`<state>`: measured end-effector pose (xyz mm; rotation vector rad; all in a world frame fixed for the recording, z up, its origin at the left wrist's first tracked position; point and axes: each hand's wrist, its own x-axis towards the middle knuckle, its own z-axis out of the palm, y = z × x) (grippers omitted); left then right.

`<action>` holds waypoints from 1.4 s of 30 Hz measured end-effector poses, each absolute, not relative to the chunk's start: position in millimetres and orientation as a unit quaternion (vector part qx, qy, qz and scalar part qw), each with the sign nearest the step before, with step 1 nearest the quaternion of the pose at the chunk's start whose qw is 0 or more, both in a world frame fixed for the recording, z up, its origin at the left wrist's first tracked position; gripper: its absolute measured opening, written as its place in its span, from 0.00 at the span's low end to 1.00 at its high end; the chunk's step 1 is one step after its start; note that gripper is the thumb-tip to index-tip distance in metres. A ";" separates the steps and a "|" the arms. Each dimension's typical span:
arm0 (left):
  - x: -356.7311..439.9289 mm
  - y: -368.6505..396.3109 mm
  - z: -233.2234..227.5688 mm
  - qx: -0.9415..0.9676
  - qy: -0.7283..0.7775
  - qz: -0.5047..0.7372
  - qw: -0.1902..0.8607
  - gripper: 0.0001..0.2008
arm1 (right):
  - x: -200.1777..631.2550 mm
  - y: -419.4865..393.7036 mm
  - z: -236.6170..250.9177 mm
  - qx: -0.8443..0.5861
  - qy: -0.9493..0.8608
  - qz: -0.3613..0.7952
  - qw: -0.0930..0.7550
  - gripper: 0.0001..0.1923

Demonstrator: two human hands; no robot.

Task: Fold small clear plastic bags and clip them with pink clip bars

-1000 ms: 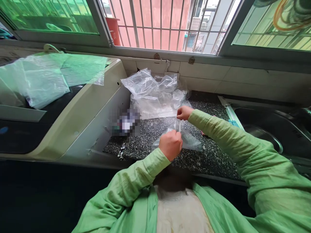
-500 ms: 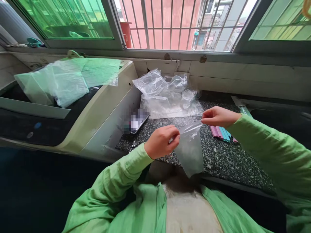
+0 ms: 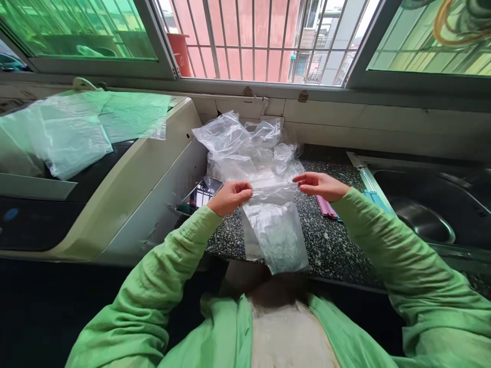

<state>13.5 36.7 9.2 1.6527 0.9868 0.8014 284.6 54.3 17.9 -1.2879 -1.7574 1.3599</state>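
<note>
A small clear plastic bag (image 3: pixel 276 232) hangs over the front edge of the speckled granite counter (image 3: pixel 330 240). My left hand (image 3: pixel 229 197) pinches its top left corner. My right hand (image 3: pixel 319 185) holds the top right corner with fingers partly spread, stretching the bag's mouth flat between both hands. Behind the bag lies a crumpled heap of clear plastic bags (image 3: pixel 245 148) against the wall.
Pink and blue sticks (image 3: pixel 327 207) lie on the counter under my right wrist. A phone (image 3: pixel 199 194) rests at the counter's left. A white appliance (image 3: pixel 126 168) with green plastic sheets (image 3: pixel 76 128) stands left; a steel sink (image 3: pixel 422 220) is right.
The bag has swung from a tilted hold to hanging flat and level. Both hands moved up and toward the heap, with my right hand's fingers loosened.
</note>
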 end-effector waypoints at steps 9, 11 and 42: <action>18.1 54.6 -32.7 0.693 0.450 0.306 0.474 0.07 | 258.0 79.4 -54.5 -0.560 -0.556 0.559 0.257 0.10; 19.7 54.5 -37.0 0.700 0.445 0.308 0.466 0.07 | 253.2 81.1 -62.0 -0.569 -0.584 0.521 0.252 0.09; 83.8 105.4 -45.7 0.749 0.621 0.023 0.231 0.17 | 313.5 -42.2 -83.0 -0.472 -0.849 0.044 0.232 0.16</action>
